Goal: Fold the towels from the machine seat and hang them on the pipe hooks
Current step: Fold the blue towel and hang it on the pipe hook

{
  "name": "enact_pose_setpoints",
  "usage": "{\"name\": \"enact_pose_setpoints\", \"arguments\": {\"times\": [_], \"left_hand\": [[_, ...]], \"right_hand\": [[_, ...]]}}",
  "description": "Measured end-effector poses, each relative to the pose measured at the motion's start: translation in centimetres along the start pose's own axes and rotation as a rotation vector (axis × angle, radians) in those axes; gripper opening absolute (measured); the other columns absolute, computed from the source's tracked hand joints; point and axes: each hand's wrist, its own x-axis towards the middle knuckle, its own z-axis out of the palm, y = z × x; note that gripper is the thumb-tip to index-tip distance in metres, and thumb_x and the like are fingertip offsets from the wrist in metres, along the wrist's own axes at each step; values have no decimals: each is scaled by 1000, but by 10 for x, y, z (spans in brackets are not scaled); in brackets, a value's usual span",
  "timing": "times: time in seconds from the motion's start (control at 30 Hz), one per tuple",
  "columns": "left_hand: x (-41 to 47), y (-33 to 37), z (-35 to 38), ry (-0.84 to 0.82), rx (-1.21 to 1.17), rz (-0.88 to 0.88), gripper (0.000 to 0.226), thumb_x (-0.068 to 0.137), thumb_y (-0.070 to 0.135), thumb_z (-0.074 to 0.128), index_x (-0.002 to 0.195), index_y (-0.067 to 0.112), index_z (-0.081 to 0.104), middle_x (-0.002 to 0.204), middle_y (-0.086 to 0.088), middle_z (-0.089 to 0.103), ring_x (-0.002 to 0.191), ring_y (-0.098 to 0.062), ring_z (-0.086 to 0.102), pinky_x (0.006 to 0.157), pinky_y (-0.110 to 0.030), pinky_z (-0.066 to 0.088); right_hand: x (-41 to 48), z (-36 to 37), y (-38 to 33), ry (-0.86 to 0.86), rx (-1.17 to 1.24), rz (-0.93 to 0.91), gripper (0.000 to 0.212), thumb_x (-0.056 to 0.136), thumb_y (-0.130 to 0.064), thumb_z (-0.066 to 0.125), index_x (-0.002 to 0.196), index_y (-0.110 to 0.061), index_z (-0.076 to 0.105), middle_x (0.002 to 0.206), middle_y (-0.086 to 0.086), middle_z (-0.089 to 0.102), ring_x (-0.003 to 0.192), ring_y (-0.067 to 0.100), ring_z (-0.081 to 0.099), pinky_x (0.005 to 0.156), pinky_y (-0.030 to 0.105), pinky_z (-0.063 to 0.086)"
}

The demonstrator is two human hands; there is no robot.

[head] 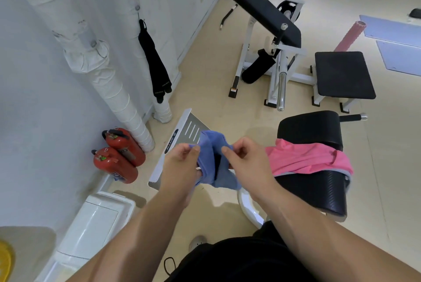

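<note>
Now the left grip [182, 163] and right grip [246, 158] each pinch the bunched blue cloth towel [210, 145], held mid-air. A crumpled pink towel [307, 158] lies at three o'clock on the black padded seat [319, 193]. The pinches look shallow, perhaps; a slip would drop the blue towel to the floor.

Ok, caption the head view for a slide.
Left hand and right hand pinch a blue towel mid-fold; a pink towel lies on the machine seat, a black towel hangs on the pipe.
</note>
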Motion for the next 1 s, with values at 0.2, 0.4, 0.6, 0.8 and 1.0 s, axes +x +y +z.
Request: {"name": "enact_pose_setpoints", "arguments": {"times": [0.2,0.4,0.6,0.8,1.0], "left_hand": [[-11,3,14,2,103,116,13,99,15,61,90,10,67,82,-10,77,85,-35,73,90,-57,57],[-17,4,13,-68,116,173,16,101,9,57,89,5,65,84,-20,75,86,-41,72,88,-61,56],[-11,0,7,-139,41,166,16,103,10,54,92,2,63,89,-23,72,85,-34,70,86,-51,57],[-8,-3,-4,-207,95,213,4,99,1,58,98,3,62,83,-7,76,78,-15,71,72,-26,56],[0,5,-26,-298,235,273,12,98,14,52,97,17,64,87,-21,65,76,-23,57,72,-42,48]], "right_hand": [[-12,5,-15,-62,75,-79,19,88,-10,74,76,-11,59,69,-7,58,59,-1,52,59,13,43],[-17,7,-13,-102,122,-89,11,89,-12,73,82,-8,66,79,3,68,69,6,61,67,20,51],[-17,2,-10,-194,113,-170,18,94,-5,64,94,-18,76,94,0,71,87,9,65,79,21,50],[-14,0,-8,-272,49,-279,46,85,13,53,95,-26,76,97,-15,67,93,3,63,82,15,47],[5,-17,6,-138,-264,-430,37,75,-21,69,110,-33,67,125,-11,51,125,8,48,100,21,39]]}}
